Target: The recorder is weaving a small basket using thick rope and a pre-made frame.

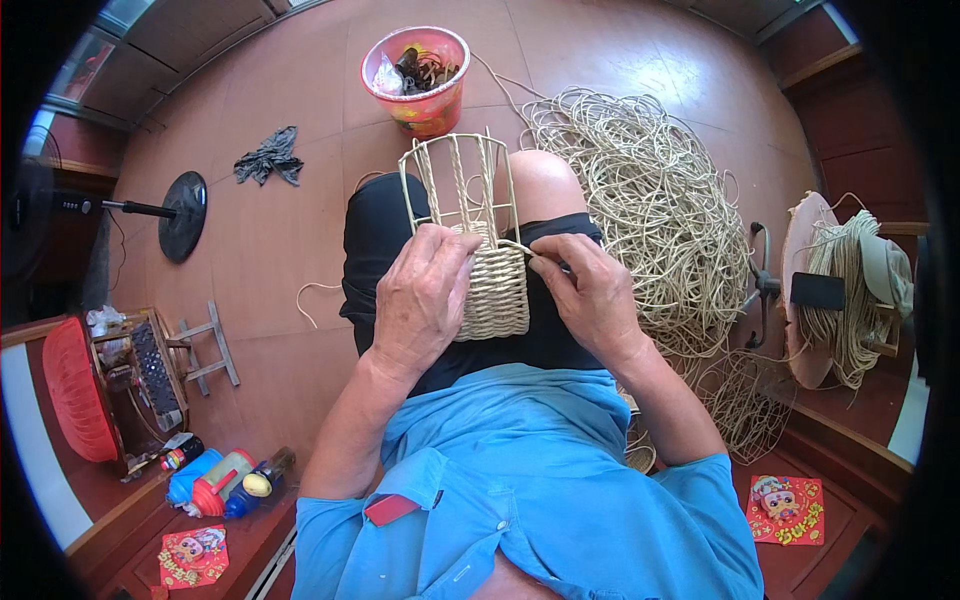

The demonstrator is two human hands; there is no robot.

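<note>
A partly woven basket (498, 292) rests on my lap, its lower part closely woven in pale cord. Beyond the weave, the bare frame (483, 178) of upright rods and twisted cords stretches toward my knees. My left hand (425, 290) is closed at the left edge of the weave, fingertips pressed against the basket. On the right, my right hand (588, 292) pinches a strand of cord (515, 246) that comes off the basket's edge. What lies under the left fingers is partly hidden.
A large heap of loose cord (640, 200) covers the floor at right. Ahead stands a pink bucket (437, 105) with mixed contents. A round stool (812, 350) at far right bears coiled cord (838, 290) and a phone (818, 291). Bottles (222, 482) stand at lower left.
</note>
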